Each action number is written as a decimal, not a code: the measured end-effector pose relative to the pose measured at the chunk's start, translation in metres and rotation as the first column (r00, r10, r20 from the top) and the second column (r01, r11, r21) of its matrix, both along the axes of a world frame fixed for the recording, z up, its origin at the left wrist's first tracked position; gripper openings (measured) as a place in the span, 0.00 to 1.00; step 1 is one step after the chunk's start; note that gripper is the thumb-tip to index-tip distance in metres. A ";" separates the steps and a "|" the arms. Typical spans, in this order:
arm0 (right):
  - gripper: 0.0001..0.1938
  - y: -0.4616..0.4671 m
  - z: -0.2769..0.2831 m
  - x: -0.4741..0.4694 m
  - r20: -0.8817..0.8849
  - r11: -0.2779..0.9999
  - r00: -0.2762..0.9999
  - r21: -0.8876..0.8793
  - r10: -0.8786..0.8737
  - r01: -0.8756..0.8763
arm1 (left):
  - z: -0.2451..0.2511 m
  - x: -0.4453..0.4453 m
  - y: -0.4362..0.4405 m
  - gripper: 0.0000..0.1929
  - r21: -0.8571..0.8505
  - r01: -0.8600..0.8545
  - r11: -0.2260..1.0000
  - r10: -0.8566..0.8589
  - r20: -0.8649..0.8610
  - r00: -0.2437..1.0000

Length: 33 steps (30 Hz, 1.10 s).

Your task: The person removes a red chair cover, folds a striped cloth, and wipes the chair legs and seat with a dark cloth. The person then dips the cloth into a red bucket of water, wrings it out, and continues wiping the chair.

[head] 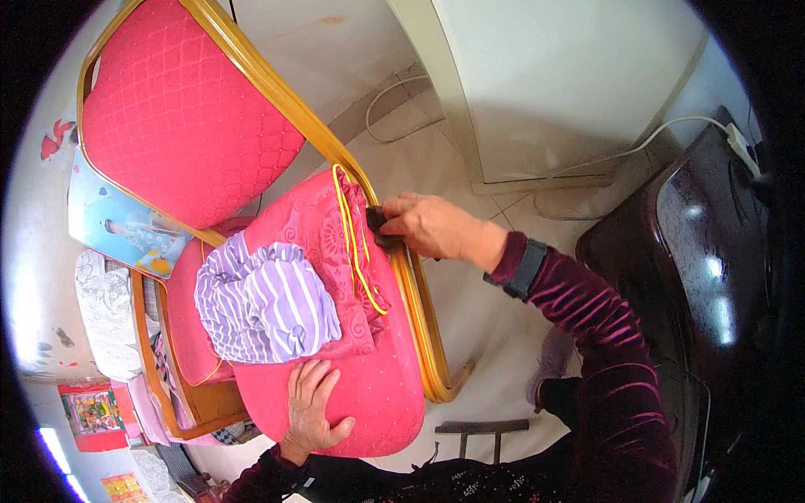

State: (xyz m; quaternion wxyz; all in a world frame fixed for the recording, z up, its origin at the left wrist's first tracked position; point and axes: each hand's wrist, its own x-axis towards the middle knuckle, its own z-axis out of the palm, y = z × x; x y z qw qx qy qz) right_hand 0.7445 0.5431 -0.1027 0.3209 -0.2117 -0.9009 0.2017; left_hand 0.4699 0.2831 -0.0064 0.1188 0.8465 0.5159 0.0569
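Observation:
My right hand (427, 226) is closed on a dark brown cloth or pad (379, 227), mostly covered by my fingers. It touches the side of the gold chair frame (409, 289). Palm down, my left hand (313, 402) rests on the front of the pink upholstered seat (377, 402) with its fingers spread and nothing in it. Just beyond the fingertips lies a bunched purple-and-white striped cloth (270, 305). Under and beside it is a folded pink patterned fabric cover (321, 220), edged with yellow piping. The diamond-patterned chair back (188, 119) rises at the upper left.
Left of the chair stands a wooden-framed seat (207, 409) with pink cushions. A picture board (126, 217) leans behind. At right is a glossy dark piece of furniture (698, 251) with a white cable (666, 135) above. A pale cabinet (553, 94) stands at the back.

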 end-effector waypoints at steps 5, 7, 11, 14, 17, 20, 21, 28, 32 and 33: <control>0.05 0.014 0.005 -0.025 0.094 0.920 0.970 0.350 -0.223 0.177 | -0.001 -0.001 -0.001 0.37 0.000 -0.001 1.000 0.001 -0.017 1.000; 0.06 0.032 0.006 -0.030 0.076 0.868 0.960 0.450 -0.270 0.209 | 0.000 -0.002 -0.001 0.37 -0.019 0.011 1.000 -0.011 -0.022 1.000; 0.06 0.041 -0.001 -0.030 0.002 0.905 0.969 0.358 -0.247 0.230 | 0.000 -0.002 -0.002 0.38 -0.030 -0.002 1.000 0.001 -0.019 1.000; 0.10 0.027 -0.009 -0.020 0.069 0.999 0.997 0.017 -0.042 0.041 | 0.000 -0.001 -0.002 0.37 0.001 -0.002 1.000 0.002 -0.012 1.000; 0.11 0.017 -0.010 -0.011 0.052 0.984 0.997 -0.173 0.052 -0.042 | 0.002 0.000 -0.001 0.37 -0.028 -0.001 1.000 0.001 -0.013 1.000; 0.08 0.004 -0.010 -0.011 -0.058 0.998 0.997 -0.038 -0.051 0.049 | 0.003 0.002 -0.001 0.37 0.000 0.001 1.000 -0.001 -0.017 1.000; 0.08 0.002 -0.008 -0.012 -0.036 0.995 0.994 0.008 -0.099 0.099 | 0.003 0.002 0.000 0.37 0.002 0.002 1.000 -0.002 -0.014 1.000; 0.11 0.045 0.019 -0.032 0.015 0.836 0.945 0.471 -0.327 0.282 | 0.002 0.001 -0.001 0.37 -0.012 -0.005 1.000 0.004 -0.023 1.000; 0.12 0.066 0.022 -0.035 -0.154 0.775 0.919 0.498 -0.362 0.388 | 0.000 -0.001 -0.002 0.37 -0.023 -0.016 1.000 0.015 -0.024 1.000; 0.12 0.063 0.019 -0.035 -0.229 0.752 0.900 0.494 -0.372 0.437 | -0.001 -0.001 -0.002 0.37 -0.016 -0.006 1.000 0.005 -0.015 1.000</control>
